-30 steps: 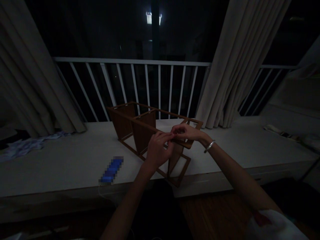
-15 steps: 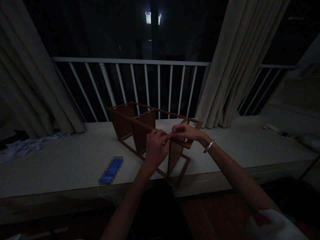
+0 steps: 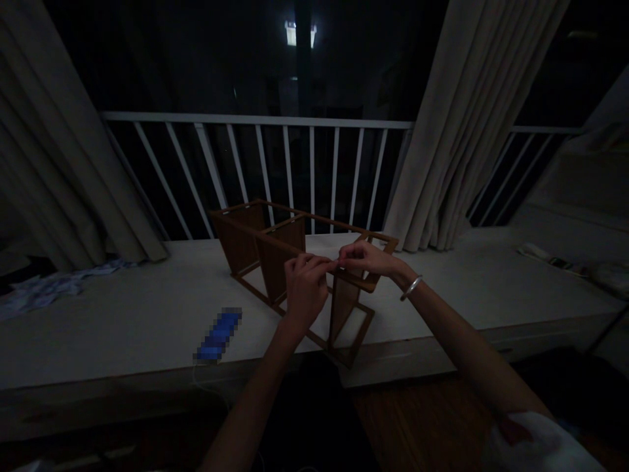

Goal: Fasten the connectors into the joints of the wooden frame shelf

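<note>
A brown wooden rack [image 3: 255,246] with several upright panels stands on the white ledge [image 3: 122,314], its near end at the ledge's front edge. My left hand [image 3: 304,288] is curled, fingertips pinched together at the rack's near top rail. My right hand [image 3: 366,259], with a silver bangle on the wrist, is also pinched, and its fingertips meet those of the left. Whatever small thing sits between the fingers is too dark to make out.
A blue blurred flat object [image 3: 219,335] lies on the ledge left of my hands. Crumpled cloth [image 3: 49,285] lies at the far left. White railing [image 3: 295,170] and curtains [image 3: 457,124] stand behind. Small items [image 3: 555,261] rest at the far right.
Both hands stay at the rack's near top rail. The left hand has shifted slightly up and right, with fingers working against the right fingertips. The rack has not moved.
</note>
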A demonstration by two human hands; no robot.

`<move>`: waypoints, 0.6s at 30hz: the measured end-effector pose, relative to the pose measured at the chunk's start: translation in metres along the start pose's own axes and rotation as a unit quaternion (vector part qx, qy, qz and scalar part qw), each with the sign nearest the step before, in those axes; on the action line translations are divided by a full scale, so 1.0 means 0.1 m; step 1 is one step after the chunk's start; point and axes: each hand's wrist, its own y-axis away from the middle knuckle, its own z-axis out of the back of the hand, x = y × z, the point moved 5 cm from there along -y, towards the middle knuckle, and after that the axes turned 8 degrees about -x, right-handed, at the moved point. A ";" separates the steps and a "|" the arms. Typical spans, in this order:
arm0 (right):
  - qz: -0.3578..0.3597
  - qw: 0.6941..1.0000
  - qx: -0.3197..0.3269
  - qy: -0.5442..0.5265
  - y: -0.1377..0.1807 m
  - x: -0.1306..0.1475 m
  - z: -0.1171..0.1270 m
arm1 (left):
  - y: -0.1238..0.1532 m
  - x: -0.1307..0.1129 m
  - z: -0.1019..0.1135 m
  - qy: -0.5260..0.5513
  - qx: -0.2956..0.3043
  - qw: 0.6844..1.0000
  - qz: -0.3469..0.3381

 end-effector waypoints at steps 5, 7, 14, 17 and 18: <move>0.006 1.000 0.003 -0.006 0.01 0.03 -0.01 | -0.02 -0.02 0.00 -0.007 -0.014 1.000 0.003; 0.009 1.000 0.002 -0.011 0.01 0.04 -0.01 | -0.02 -0.03 0.00 -0.010 -0.019 1.000 0.004; -0.005 1.000 0.002 -0.011 0.00 0.01 -0.01 | -0.05 -0.08 0.00 -0.037 -0.037 0.998 0.021; 0.003 1.000 0.006 -0.024 0.00 0.02 -0.01 | -0.06 -0.12 -0.03 -0.051 -0.029 0.998 0.016; 0.006 1.000 0.009 -0.027 0.00 0.01 -0.01 | -0.06 -0.14 -0.05 -0.056 -0.025 0.998 0.015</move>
